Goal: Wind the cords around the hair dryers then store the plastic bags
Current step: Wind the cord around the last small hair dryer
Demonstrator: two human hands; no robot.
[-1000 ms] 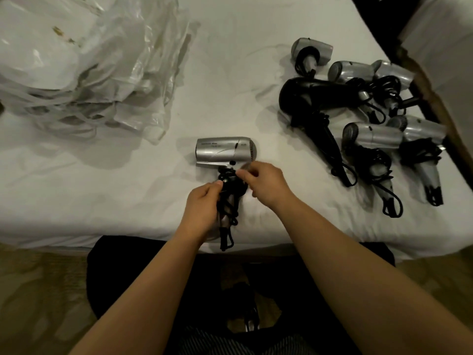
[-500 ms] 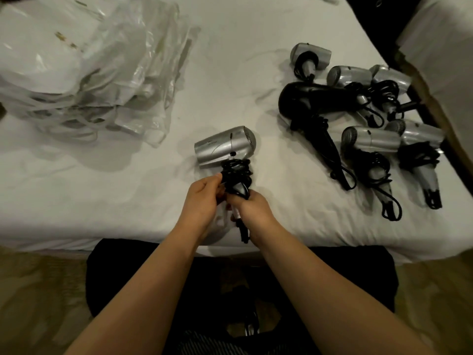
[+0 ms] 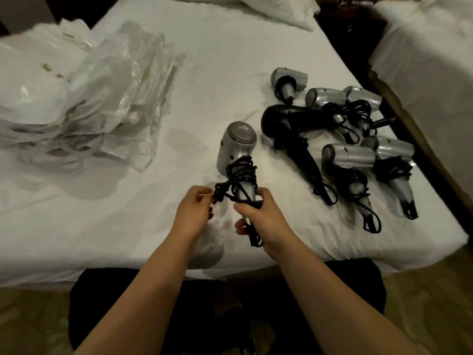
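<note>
A: Silver hair dryer (image 3: 236, 147) in the middle of the white bed (image 3: 217, 60), lifted off the sheet, its black cord (image 3: 239, 175) already looped round the handle. How should this wrap be finished?

B: The right hand (image 3: 258, 216) has its fingers curled tight round the lower handle, so let it stay the anchor. The left hand (image 3: 194, 208) pinches the loose end of the cord at about nine o'clock from the handle; I'd keep that end taut and tuck it under a loop

A: Any risk?

B: The coils look slack and uneven, so they may slip off once it's set down. Snug them toward the barrel first

A: And after?

B: Lay it with the wound hair dryers (image 3: 348, 149) at three o'clock. The plastic bags (image 3: 84, 98) sit heaped at ten o'clock, not yet stored; I judge they come last
</note>
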